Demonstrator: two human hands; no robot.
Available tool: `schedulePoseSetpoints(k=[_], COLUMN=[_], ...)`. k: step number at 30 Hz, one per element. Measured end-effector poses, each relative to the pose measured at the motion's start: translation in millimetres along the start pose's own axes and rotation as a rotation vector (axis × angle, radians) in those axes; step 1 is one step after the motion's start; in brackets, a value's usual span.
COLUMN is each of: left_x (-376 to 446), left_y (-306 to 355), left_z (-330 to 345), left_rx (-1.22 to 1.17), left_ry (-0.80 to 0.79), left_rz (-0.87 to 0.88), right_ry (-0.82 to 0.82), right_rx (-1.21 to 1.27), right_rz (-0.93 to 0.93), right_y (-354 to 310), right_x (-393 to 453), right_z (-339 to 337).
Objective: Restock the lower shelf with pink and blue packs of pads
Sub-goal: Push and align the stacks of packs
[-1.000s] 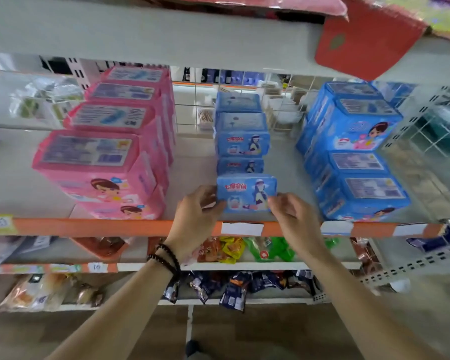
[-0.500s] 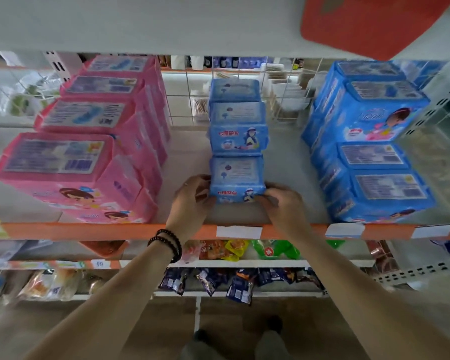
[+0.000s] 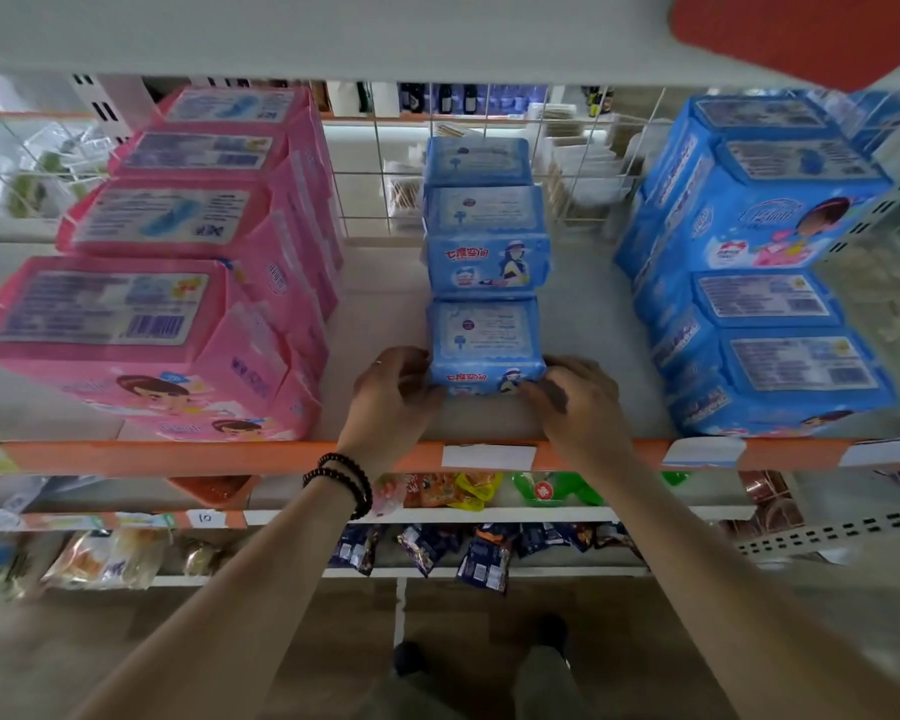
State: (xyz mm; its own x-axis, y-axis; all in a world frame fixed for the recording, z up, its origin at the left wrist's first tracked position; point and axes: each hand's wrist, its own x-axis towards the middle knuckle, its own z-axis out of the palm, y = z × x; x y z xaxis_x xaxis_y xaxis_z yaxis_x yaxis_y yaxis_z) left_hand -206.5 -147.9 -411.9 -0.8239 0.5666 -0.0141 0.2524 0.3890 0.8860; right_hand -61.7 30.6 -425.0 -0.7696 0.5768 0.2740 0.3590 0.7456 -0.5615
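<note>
Two hands pinch the small blue pack (image 3: 484, 350) between them at the shelf's (image 3: 281, 454) front edge — left hand (image 3: 393, 394) on one end, right hand (image 3: 575, 397) on the other. It looks light, soft, slippery — better held by its ends

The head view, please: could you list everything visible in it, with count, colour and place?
small blue packs: four in a row, shelf centre
front small pack: one, blue, held at shelf front
pink packs: several, stacked left
large blue packs: several, stacked right
shelf edge: one, orange, with white labels
snack bags: many, mixed colours, lower shelves
bead bracelets: two, black, left wrist
left hand: grip on pack's left end
right hand: grip on pack's right end
</note>
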Motion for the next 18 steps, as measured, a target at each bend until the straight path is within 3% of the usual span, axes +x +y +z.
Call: schedulePoseSetpoints(k=[4, 10, 14, 18], left_x=[-5.6, -32.2, -66.8, -90.2], left_y=[-2.9, -8.4, 6.8, 20.4], left_z=[-2.2, 1.4, 9.6, 5.1], left_rx=[0.027, 0.1, 0.132, 0.329], left_ry=[0.015, 0.115, 0.065, 0.118], left_rz=[0.054, 0.399, 0.403, 0.354], right_ry=[0.031, 0.093, 0.069, 0.077], right_rx=[-0.032, -0.066, -0.095, -0.053], right_rz=[0.04, 0.057, 0.057, 0.042], right_y=[0.0, -2.7, -9.8, -15.2], right_x=[-2.8, -37.8, -62.8, -74.1], right_z=[-2.1, -23.3, -37.7, -55.2])
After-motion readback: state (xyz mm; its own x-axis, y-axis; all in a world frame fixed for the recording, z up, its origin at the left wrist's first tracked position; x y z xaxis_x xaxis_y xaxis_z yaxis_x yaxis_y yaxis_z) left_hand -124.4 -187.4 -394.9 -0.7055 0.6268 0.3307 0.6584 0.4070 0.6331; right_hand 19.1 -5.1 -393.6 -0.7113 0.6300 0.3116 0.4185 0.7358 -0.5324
